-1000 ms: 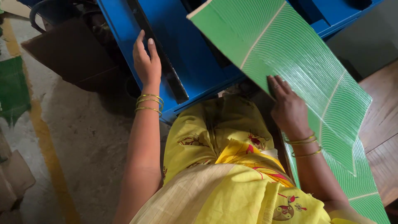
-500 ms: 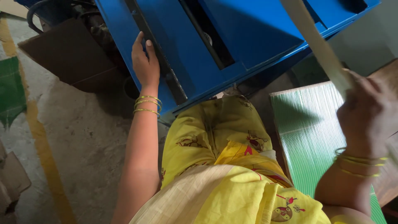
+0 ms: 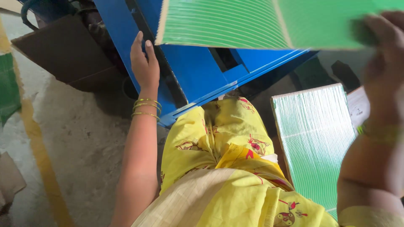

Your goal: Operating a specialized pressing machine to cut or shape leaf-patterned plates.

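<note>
The right hand grips the green sheet over the blue machine; the left hand rests open there, best kept flat and steady.

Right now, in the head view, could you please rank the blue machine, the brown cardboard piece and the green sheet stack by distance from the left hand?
1. Blue machine: the left hand rests on its edge.
2. Brown cardboard piece: on the floor, off to the hand's left.
3. Green sheet stack: far right, beyond the lap.
</note>
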